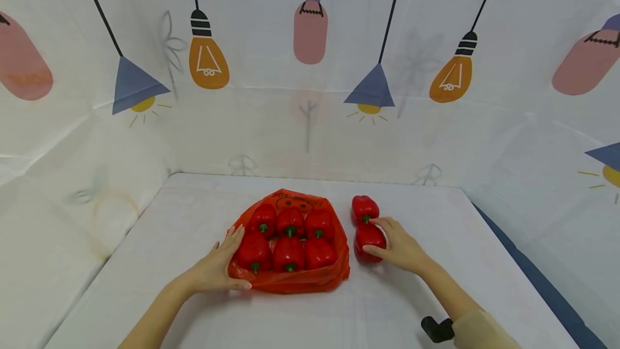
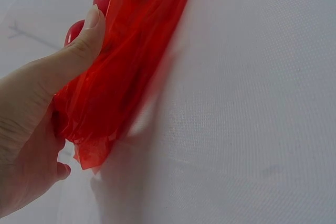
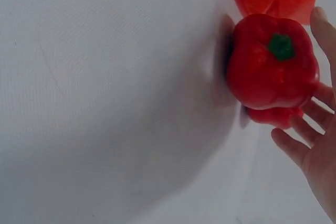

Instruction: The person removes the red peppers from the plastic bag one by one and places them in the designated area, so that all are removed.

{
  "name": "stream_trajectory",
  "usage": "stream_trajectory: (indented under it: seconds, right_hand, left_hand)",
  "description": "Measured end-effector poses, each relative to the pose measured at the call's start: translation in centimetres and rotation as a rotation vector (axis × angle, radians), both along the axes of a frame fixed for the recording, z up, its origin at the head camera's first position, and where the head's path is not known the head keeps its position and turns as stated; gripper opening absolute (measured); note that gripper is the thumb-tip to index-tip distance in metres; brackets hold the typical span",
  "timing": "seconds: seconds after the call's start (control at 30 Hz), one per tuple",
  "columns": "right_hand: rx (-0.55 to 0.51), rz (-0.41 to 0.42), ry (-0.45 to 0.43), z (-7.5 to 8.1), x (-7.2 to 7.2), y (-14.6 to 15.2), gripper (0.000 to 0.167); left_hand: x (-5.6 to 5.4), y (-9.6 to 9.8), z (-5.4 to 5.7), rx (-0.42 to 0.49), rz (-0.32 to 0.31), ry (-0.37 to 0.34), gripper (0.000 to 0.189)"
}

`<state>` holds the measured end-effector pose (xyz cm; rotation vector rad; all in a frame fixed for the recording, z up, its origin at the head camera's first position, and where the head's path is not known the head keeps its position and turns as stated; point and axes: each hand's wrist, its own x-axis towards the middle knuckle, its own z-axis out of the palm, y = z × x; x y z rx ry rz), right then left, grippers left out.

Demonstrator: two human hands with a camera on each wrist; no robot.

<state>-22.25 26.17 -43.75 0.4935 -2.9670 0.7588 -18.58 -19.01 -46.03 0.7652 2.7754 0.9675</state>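
Note:
A red plastic bag (image 1: 310, 283) stands on the table with its mouth spread, holding several red bell peppers (image 1: 289, 255) in two rows, green stems toward me. My left hand (image 1: 218, 267) grips the bag's left side, thumb along the front and fingers around the edge. Right of the bag, two more bell peppers lie one behind the other: the nearer pepper (image 1: 370, 241) and the farther pepper (image 1: 364, 209). My right hand (image 1: 399, 246) is around the right side of the nearer one, thumb and fingers spread. In the right wrist view several fingers stand apart from this pepper (image 3: 273, 66).
The white tabletop (image 1: 300, 322) meets a white cloth backdrop (image 1: 271, 128) printed with lamps and bulbs at the back and sides. A dark blue strip (image 1: 533, 273) runs along the table's right edge. A black strap piece (image 1: 437, 329) shows by the right sleeve.

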Motion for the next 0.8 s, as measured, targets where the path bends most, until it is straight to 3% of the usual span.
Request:
stream_trajectory:
  seconds: [0.27, 0.43, 0.63, 0.8]
  right_hand:
    - [-0.081, -0.017, 0.056, 1.8, 0.6, -0.1, 0.09]
    - [-0.146, 0.017, 0.2, 3.3, 0.8, -0.2, 0.089]
    - [-0.25, 0.12, 0.404, 5.1, 0.9, -0.8, 0.086]
    - [-0.306, 0.177, 0.489, 6.3, 1.3, -1.4, 0.087]
  left_hand:
    - [-0.1, -0.1, -0.1, 0.007, 0.001, 0.004, 0.122]
    - [-0.1, 0.0, -0.2, 0.002, -0.001, 0.01, 0.122]
    - [-0.1, 0.0, -0.2, 0.002, 0.003, 0.007, 0.122]
    - [-0.1, 0.0, 0.0, -0.002, 0.004, -0.001, 0.122]
